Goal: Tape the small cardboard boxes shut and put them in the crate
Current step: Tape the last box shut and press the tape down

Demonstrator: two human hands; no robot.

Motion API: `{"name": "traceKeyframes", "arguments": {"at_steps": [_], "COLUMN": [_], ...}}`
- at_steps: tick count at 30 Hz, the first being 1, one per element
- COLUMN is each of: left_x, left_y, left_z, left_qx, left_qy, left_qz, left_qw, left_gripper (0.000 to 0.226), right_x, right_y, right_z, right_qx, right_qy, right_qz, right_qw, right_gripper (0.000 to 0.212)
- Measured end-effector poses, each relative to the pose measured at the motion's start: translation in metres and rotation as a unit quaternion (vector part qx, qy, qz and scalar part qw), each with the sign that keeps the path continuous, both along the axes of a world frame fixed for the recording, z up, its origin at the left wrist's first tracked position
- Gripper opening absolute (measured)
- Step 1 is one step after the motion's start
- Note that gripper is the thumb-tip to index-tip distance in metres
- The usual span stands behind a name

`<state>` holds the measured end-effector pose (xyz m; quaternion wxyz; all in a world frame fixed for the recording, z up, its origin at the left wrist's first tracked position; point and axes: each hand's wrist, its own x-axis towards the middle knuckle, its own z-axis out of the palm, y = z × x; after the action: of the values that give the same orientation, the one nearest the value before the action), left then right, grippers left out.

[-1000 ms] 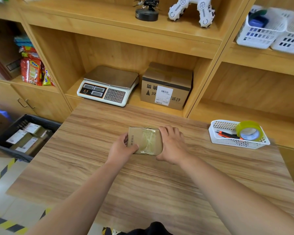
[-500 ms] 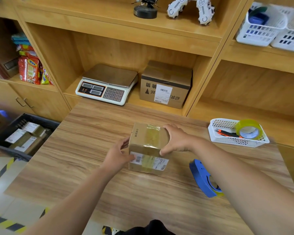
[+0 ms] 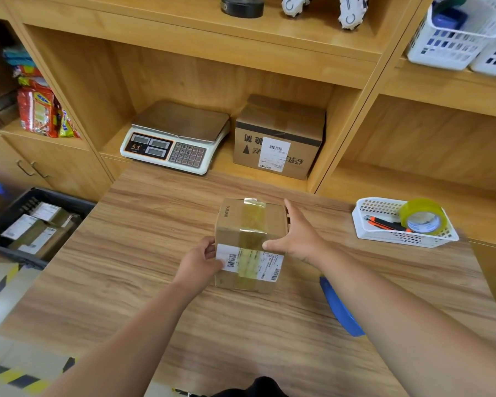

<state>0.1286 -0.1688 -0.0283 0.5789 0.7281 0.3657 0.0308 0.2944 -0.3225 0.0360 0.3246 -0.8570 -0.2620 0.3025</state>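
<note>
While left fingers (image 3: 208, 245) grip the box (image 3: 249, 222), right fingers (image 3: 291, 213) flat against it, dispenser (image 3: 341, 313) under forearm, crate (image 3: 60, 196) leftward.

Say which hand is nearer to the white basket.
Right. The right hand rests on the box at its right side, toward the basket; the left hand holds its left front corner, farther away.

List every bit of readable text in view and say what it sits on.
"7 8 9", "4 5 6", "1 2 3", "0": keypad of the white electronic scale.
Red brand mark on its panel: too blurred.
Large brown cardboard box beside it: upside-down black characters, illegible; white label too small.
Small taped cardboard box: side print and barcode label too small.
</note>
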Motion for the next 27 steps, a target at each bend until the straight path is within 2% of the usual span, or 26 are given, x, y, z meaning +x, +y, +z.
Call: {"name": "traceKeyframes", "arguments": {"at_steps": [4, 8, 10, 17, 23, 27], "left_x": [0.005, 0.013, 0.017, 0.033, 0.043, 0.052], "left_y": [0.004, 0.008, 0.009, 0.021, 0.032, 0.04], "left_z": [-0.004, -0.008, -0.01, -0.018, -0.029, -0.036], "left_qx": [-0.034, -0.038, -0.032, -0.026, -0.042, -0.051], "left_qy": [0.002, -0.004, 0.0, 0.017, 0.006, -0.001], "left_qz": [-0.015, -0.019, -0.021, -0.063, -0.082, -0.082], "left_qw": [0.999, 0.999, 0.999, 0.998, 0.996, 0.995], "left_gripper": [0.054, 0.061, 0.063, 0.074, 0.077, 0.075], "right_x": [-0.003, -0.006, -0.008, 0.003, 0.004, 0.008], "right_y": [0.0, 0.003, 0.004, 0.01, 0.019, 0.023], "right_z": [-0.01, -0.034, -0.047, -0.068, -0.08, -0.081], "right_qx": [0.044, 0.066, 0.054, 0.048, 0.041, -0.01], "right_qy": [0.044, 0.033, 0.028, 0.037, 0.008, -0.021], "right_qz": [-0.055, -0.069, -0.075, -0.091, -0.119, -0.133], "right_qw": [0.997, 0.995, 0.995, 0.994, 0.992, 0.991], "right_gripper": [0.119, 0.086, 0.076, 0.066, 0.069, 0.047]}}
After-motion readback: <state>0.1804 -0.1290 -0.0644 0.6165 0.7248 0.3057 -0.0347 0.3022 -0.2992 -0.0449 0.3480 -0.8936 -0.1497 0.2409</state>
